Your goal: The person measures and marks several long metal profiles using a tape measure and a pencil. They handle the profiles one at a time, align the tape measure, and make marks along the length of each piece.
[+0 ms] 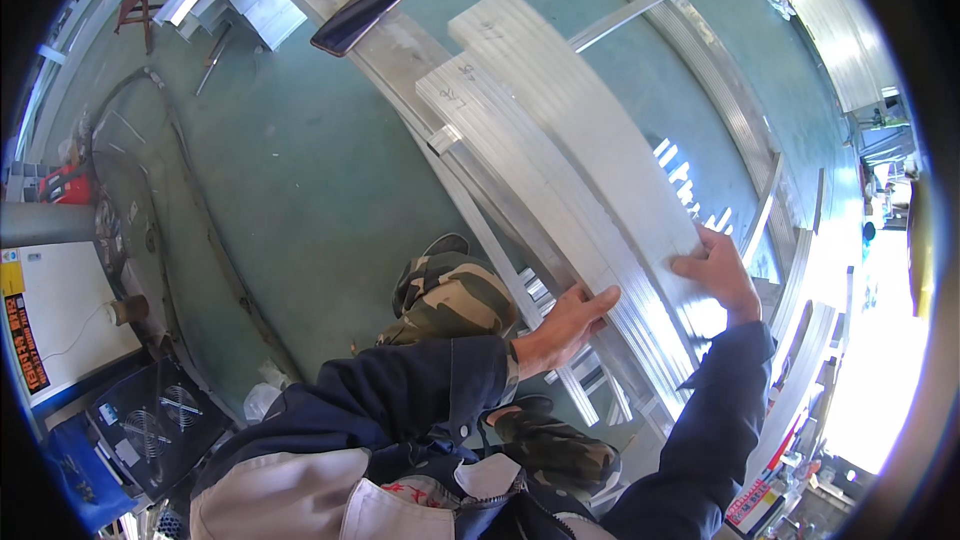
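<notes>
Two long ribbed aluminium profiles lie side by side in front of me, slanting from upper left to lower right. My left hand [568, 328] is closed on the left edge of the nearer aluminium profile [540, 178], thumb on top and fingers partly hidden beneath. The farther aluminium profile [575, 105] reaches a little further up, and its outline is slightly blurred. At its right edge, my right hand [722, 275] grips it with the thumb over the top face. Small dark handwritten marks show near the far ends of both.
Metal rails [395, 65] run beneath the profiles, with a dark phone [358, 18] lying at their far part. Cables [205, 210] trail over the green floor at left, near a white box [75, 310] and a black unit with fans [160, 425]. More metal lengths [800, 360] stand at right.
</notes>
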Demonstrator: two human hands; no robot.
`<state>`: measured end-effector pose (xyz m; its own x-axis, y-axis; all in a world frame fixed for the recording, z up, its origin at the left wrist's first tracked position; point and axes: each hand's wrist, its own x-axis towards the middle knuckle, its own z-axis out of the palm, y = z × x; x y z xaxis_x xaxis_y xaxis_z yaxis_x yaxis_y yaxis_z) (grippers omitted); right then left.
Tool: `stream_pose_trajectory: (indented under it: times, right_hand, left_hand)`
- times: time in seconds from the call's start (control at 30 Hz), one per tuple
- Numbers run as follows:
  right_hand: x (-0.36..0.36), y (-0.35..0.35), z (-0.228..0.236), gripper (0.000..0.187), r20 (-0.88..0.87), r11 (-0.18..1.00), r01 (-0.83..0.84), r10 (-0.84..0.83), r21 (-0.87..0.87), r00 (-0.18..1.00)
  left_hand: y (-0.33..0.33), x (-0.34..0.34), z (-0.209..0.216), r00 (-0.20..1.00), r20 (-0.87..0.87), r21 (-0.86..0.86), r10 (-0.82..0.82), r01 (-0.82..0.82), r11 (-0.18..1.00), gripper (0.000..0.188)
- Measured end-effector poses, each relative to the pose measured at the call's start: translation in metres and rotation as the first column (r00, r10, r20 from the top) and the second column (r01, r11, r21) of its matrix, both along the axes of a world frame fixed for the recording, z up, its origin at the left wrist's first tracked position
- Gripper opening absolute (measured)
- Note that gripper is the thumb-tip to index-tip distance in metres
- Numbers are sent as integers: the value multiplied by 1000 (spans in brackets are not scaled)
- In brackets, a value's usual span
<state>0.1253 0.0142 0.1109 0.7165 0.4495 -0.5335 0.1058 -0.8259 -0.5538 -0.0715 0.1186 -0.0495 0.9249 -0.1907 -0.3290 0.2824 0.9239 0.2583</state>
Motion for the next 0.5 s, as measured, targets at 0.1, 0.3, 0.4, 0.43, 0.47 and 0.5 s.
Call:
stream_pose_trajectory:
  times: [0.1, 0.3, 0.4, 0.43, 0.47, 0.5]
  right_hand:
    - [-26, 5, 7, 51, -78, 1000, -17, 18, 20, 997]
    - [-62, 9, -9, 61, -44, 996, -50, 53, 77, 998]
    - [-72, 13, -11, 65, -30, 990, -32, 36, 135, 999]
    - [-75, 14, -11, 65, -23, 986, -25, 29, 167, 999]
    - [-77, 15, -12, 65, -16, 980, -18, 22, 198, 1000]
    - [-78, 16, -10, 64, -27, 981, -13, 19, 195, 999]
  left_hand:
    - [-5, -3, -3, 1000, 30, -2, 8, -8, 1000, 81]
    - [-9, -8, -5, 993, 112, -22, 27, -24, 999, 92]
    - [-9, -7, -4, 992, 118, -22, 32, -30, 999, 94]
    - [-8, -6, -5, 992, 120, -26, 39, -36, 999, 94]
    - [-8, -7, -5, 992, 121, -16, 38, -36, 999, 94]
    - [-6, -7, -6, 992, 123, -8, 36, -36, 999, 93]
